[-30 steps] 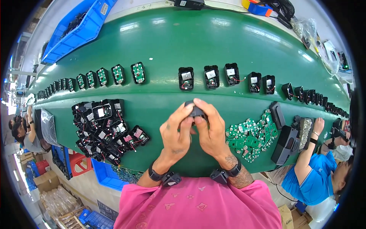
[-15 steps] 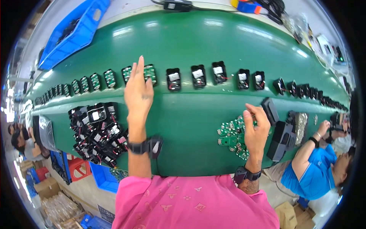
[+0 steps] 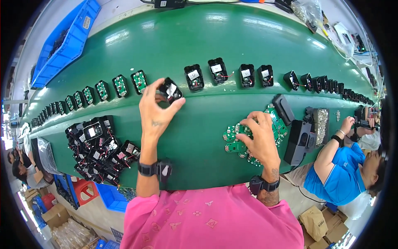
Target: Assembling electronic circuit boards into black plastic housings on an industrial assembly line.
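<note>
My left hand [image 3: 155,110] grips a small black plastic housing [image 3: 171,90] between thumb and fingers, tilted at the row's front edge. White and red bits show inside it. At right my right hand [image 3: 261,139] is curled over a pile of green circuit boards [image 3: 235,147]. Its thumb and forefinger close around the edge of one circuit board [image 3: 245,130]; the other fingertips are partly hidden. Left of the held housing stands a housing with a green board in it [image 3: 140,81]. On its right is a housing with a white pad and no green board [image 3: 193,77].
Many housings form a row across the green bench [image 3: 195,149]. A heap of black housings [image 3: 97,149] lies at left. Black devices [image 3: 299,143] and a tray of small metal parts [image 3: 320,124] stand at right, near a co-worker in blue [image 3: 342,174]. A blue bin [image 3: 66,45] sits at far left.
My left hand has come back from over the row and now holds a black housing. My right hand has moved left, its fingers closing on the circuit boards. The view has shifted slightly.
</note>
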Motion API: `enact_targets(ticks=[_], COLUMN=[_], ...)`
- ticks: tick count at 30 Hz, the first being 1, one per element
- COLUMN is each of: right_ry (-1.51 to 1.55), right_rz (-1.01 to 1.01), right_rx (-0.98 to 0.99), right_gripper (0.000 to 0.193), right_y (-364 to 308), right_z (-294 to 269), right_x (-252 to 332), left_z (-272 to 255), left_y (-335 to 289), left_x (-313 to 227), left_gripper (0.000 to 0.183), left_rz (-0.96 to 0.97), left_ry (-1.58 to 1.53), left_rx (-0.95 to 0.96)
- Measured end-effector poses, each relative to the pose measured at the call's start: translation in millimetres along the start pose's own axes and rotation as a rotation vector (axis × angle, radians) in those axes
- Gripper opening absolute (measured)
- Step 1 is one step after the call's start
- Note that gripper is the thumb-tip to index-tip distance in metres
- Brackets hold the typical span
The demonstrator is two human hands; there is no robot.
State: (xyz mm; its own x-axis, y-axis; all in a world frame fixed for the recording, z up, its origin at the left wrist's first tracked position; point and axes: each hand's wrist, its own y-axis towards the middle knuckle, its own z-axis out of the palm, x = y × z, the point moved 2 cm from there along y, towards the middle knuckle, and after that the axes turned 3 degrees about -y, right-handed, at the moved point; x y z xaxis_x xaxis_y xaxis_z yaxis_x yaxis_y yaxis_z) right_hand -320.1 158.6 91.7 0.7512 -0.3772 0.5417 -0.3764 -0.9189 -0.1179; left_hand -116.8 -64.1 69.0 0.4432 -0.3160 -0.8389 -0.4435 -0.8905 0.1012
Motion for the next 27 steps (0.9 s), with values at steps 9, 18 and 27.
enact_targets(ticks=[9,18,27], right_ry=[1.215,1.295,0.465], right_rz=[0.153,0.199,-0.186], right_rx=[-0.089,0.089,-0.240], right_gripper=[0.040,0.025,0.021], right_y=[6,15,9], right_z=[18,43,34], right_x=[23,38,69], left_z=[25,22,13], left_y=[-78,-97,-83], left_x=[-7,-14,-43], left_gripper=[0.082,0.051,0.033], left_rz=[-0.394,-0.602,-0.096], left_ry=[-1.735,-1.365,-0.214], left_rx=[0.531,0.603,0.559])
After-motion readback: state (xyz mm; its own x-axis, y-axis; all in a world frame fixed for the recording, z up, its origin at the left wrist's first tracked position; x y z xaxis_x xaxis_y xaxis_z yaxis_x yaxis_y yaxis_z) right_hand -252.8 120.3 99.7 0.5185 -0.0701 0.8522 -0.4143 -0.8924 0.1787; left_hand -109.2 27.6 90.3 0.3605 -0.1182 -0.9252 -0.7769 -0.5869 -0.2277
